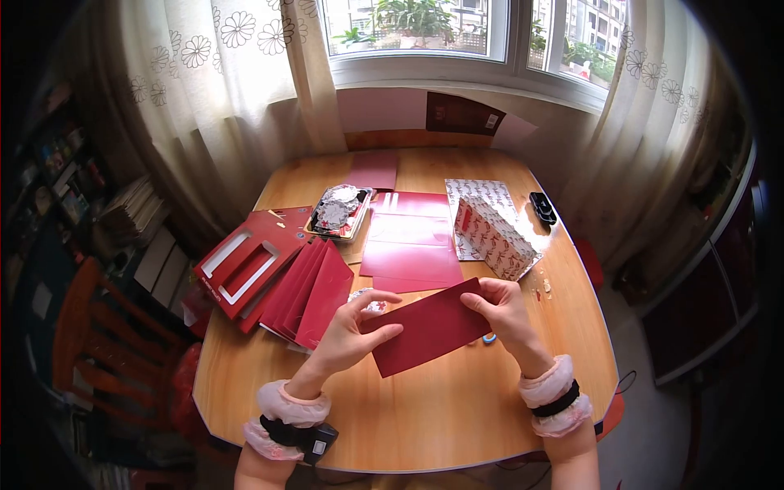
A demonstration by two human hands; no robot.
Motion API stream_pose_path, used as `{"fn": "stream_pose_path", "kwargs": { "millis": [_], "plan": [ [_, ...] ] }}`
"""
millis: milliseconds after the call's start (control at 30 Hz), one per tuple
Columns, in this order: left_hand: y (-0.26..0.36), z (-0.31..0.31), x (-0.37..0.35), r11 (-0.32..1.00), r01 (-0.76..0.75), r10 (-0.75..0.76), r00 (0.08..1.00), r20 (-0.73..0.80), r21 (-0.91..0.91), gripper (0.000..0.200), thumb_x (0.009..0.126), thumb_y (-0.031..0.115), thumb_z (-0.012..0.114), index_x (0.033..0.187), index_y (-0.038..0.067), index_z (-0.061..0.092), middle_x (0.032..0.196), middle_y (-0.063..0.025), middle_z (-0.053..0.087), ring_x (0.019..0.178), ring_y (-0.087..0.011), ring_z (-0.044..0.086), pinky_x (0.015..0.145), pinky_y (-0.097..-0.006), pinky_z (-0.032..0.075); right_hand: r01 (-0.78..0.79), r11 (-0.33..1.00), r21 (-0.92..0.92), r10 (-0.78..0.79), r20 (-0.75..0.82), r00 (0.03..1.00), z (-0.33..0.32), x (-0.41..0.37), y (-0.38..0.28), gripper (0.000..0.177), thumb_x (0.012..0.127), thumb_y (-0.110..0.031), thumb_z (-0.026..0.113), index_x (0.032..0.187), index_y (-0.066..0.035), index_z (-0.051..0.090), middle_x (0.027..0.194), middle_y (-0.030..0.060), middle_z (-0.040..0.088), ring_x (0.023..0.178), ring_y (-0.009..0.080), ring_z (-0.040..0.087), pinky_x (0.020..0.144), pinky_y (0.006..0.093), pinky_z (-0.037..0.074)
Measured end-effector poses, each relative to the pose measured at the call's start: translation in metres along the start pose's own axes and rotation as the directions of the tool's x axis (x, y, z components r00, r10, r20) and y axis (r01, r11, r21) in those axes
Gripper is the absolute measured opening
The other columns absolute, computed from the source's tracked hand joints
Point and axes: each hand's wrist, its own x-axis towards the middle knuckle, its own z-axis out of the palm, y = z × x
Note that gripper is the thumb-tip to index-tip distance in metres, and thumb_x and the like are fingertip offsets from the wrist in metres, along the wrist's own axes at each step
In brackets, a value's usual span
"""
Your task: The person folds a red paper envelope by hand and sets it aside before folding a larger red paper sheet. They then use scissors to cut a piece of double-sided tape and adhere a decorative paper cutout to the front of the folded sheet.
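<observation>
We pinch the red card point(433, 331) between thumbs and fingers, left hand point(345, 331) and right hand point(502, 314), ideally without creasing it

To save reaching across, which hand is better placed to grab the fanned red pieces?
Probably your left hand, nearest the fanned red pieces; your right hand is farther, across the red card.

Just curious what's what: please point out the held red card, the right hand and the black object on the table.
Red card point(431, 331): head view, middle of its surface.
Right hand point(504, 313): head view, middle of the hand.
Black object point(542, 210): head view, its upper surface.
</observation>
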Motion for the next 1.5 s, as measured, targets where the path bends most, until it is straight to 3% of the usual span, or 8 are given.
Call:
{"fn": "stream_pose_path", "kwargs": {
  "millis": [333,700,800,967,1067,1267,1367,1500],
  "plan": [
    [0.017,0.001,-0.003,0.949,0.253,-0.244,0.967,0.070,-0.188,0.044,0.093,0.017,0.068,0.130,0.003,0.049,0.102,-0.0122,0.071,0.090,-0.0197,0.071,0.072,-0.0270,0.058,0.168,0.978,0.127,-0.131,-0.259,0.957,0.013,0.000,-0.002,0.007,0.091,-0.005,0.067,0.096,0.000,0.068,0.085,0.0030,0.071,0.075,0.0069,0.065,0.068,0.0202,0.052],
    [0.023,-0.051,-0.010,0.974,-0.106,0.035,0.943,-0.332,-0.200,0.007,0.094,0.010,0.063,0.097,0.004,0.065,0.074,-0.0037,0.067,0.059,-0.0124,0.065,0.053,-0.0236,0.051,0.038,0.992,0.120,-0.042,0.038,0.998,0.014,-0.004,0.003,0.020,0.092,-0.012,0.067,0.109,-0.001,0.066,0.082,0.0034,0.068,0.063,0.0043,0.059,0.052,0.0184,0.046],
    [0.038,-0.071,-0.010,0.851,-0.348,-0.030,0.717,-0.697,-0.394,0.003,0.092,0.010,0.066,0.091,0.011,0.064,0.070,-0.0010,0.065,0.054,-0.0084,0.061,0.045,-0.0200,0.046,-0.001,0.997,0.081,-0.007,0.093,0.996,0.014,-0.005,0.003,0.021,0.094,-0.014,0.064,0.110,-0.001,0.066,0.086,0.0067,0.070,0.066,0.0054,0.060,0.053,0.0184,0.046],
    [0.046,-0.123,-0.028,0.862,-0.399,-0.070,0.517,-0.853,-0.312,0.006,0.090,0.014,0.070,0.093,0.015,0.066,0.073,0.0034,0.066,0.065,-0.0080,0.066,0.064,-0.0188,0.060,-0.068,0.997,0.034,0.064,0.112,0.992,0.013,-0.004,0.009,0.019,0.094,-0.010,0.062,0.109,0.000,0.067,0.086,0.0066,0.070,0.064,0.0053,0.059,0.053,0.0186,0.046],
    [0.035,-0.151,-0.036,0.870,-0.458,0.038,0.432,-0.901,-0.183,0.011,0.093,0.017,0.066,0.102,0.010,0.066,0.096,-0.0024,0.068,0.089,-0.0149,0.069,0.069,-0.0178,0.059,-0.087,0.996,0.002,0.086,0.136,0.987,0.014,-0.005,0.011,0.018,0.094,-0.008,0.061,0.108,-0.001,0.068,0.085,0.0056,0.070,0.065,0.0051,0.059,0.053,0.0183,0.046],
    [0.035,-0.173,-0.048,0.798,-0.576,0.156,0.483,-0.862,-0.178,0.022,0.098,0.016,0.057,0.108,-0.002,0.062,0.111,-0.0151,0.067,0.108,-0.0265,0.065,0.084,-0.0264,0.060,-0.152,0.983,-0.106,0.173,0.226,0.959,0.017,-0.007,0.015,0.017,0.093,-0.008,0.061,0.108,-0.002,0.069,0.085,0.0036,0.070,0.066,0.0040,0.059,0.053,0.0178,0.046],
    [0.011,-0.198,-0.061,0.654,-0.580,0.093,0.698,-0.710,-0.485,0.036,0.095,0.028,0.048,0.101,-0.004,0.065,0.100,-0.0200,0.071,0.105,-0.0328,0.066,0.091,-0.0375,0.057,-0.147,0.976,-0.159,0.186,0.268,0.945,0.019,-0.008,0.018,0.018,0.093,-0.008,0.061,0.108,-0.003,0.069,0.085,0.0033,0.070,0.067,0.0039,0.059,0.054,0.0178,0.046],
    [0.015,-0.194,-0.064,0.677,-0.490,0.022,0.760,-0.650,-0.549,0.027,0.093,0.022,0.049,0.101,0.001,0.064,0.101,-0.0138,0.070,0.098,-0.0233,0.066,0.090,-0.0321,0.052,-0.172,0.962,-0.211,0.231,0.297,0.927,0.021,-0.009,0.018,0.017,0.093,-0.009,0.062,0.107,-0.003,0.070,0.083,0.0031,0.070,0.068,0.0041,0.060,0.055,0.0181,0.047]
  ]
}}
